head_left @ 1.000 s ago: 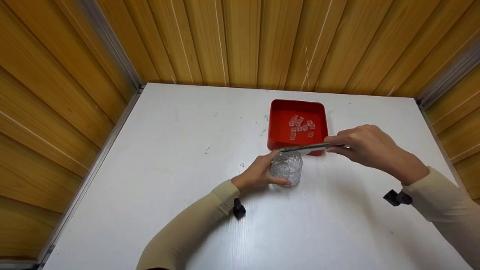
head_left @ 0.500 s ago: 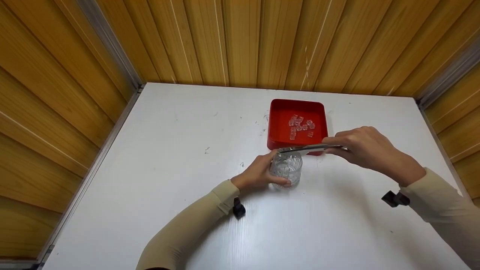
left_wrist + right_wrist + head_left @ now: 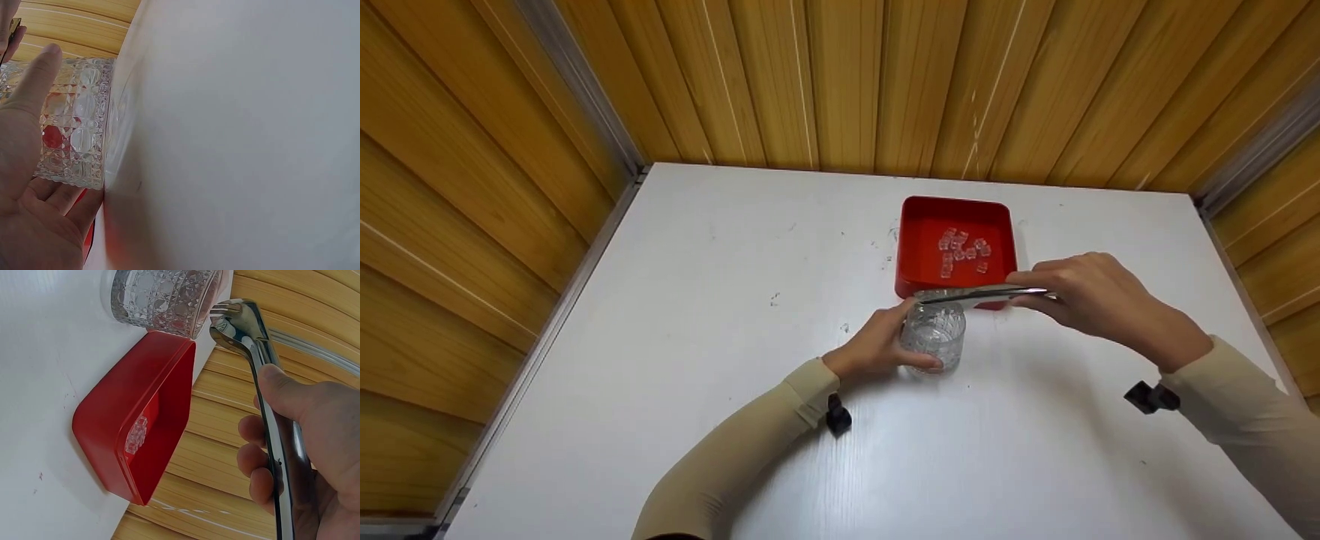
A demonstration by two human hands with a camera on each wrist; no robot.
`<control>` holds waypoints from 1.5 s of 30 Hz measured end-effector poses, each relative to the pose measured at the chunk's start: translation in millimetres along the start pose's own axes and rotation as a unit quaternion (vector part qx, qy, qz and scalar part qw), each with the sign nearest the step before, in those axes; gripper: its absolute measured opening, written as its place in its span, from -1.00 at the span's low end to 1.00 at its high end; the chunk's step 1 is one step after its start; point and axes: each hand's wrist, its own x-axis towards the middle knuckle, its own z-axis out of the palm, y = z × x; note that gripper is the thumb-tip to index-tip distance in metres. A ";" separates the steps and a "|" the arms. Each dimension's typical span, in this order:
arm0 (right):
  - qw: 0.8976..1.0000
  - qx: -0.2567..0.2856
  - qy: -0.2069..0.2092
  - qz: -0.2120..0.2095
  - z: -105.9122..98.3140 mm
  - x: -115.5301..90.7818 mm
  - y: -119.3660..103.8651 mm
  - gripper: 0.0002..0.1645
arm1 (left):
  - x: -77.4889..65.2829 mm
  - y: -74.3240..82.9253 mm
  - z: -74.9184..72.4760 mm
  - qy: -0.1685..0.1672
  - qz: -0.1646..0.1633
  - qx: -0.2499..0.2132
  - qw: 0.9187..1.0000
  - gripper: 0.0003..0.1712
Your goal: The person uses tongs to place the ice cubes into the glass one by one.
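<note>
A clear cut-glass tumbler [image 3: 946, 343] stands upright on the white table, and my left hand [image 3: 877, 346] holds it with thumb and fingers round its side. Seen in the left wrist view, the tumbler [image 3: 76, 129] has a faceted pattern. My right hand [image 3: 1091, 296] grips metal serving tongs [image 3: 982, 295], held nearly level with their tips over the rim. In the right wrist view the tongs [image 3: 254, 323] have one forked end and one spoon-like end, close together by the tumbler's mouth. Whether anything lies between those ends I cannot tell.
Just behind the tumbler sits a square red tray [image 3: 919, 244] with several small clear cubes [image 3: 956, 241] in it. Wood-look panels [image 3: 840, 90] rise along the table's back and sides. The white table top [image 3: 735, 300] extends left and in front.
My right hand has shifted very slightly left, and the tongs look turned a little. The left hand, tumbler and tray keep their places.
</note>
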 end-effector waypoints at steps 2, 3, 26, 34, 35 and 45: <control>1.000 0.000 -0.001 0.000 0.4 -0.1 0.3 -0.55 | 0.1 0.2 0.0 0.001 -0.001 0.001 1.000 0.07; 1.000 0.000 -0.001 -0.001 0.7 -0.3 0.4 -0.55 | 0.1 0.3 0.1 0.000 -0.001 0.000 1.000 0.07; 1.000 -0.005 0.003 0.009 -2.3 0.8 5.2 -0.55 | 0.7 1.6 1.5 -0.002 -0.011 0.002 1.000 0.06; 0.999 -0.025 0.025 0.021 -4.3 9.0 16.8 -0.57 | 0.1 1.3 1.6 0.002 -0.008 0.000 1.000 0.00; 0.999 -0.027 0.031 0.019 -4.1 10.2 18.9 -0.57 | 0.0 1.2 1.6 0.001 -0.005 -0.002 1.000 0.00; 0.997 -0.053 0.015 0.055 -2.9 25.0 39.2 -0.63 | 0.0 0.5 1.0 0.000 -0.002 -0.009 1.000 0.01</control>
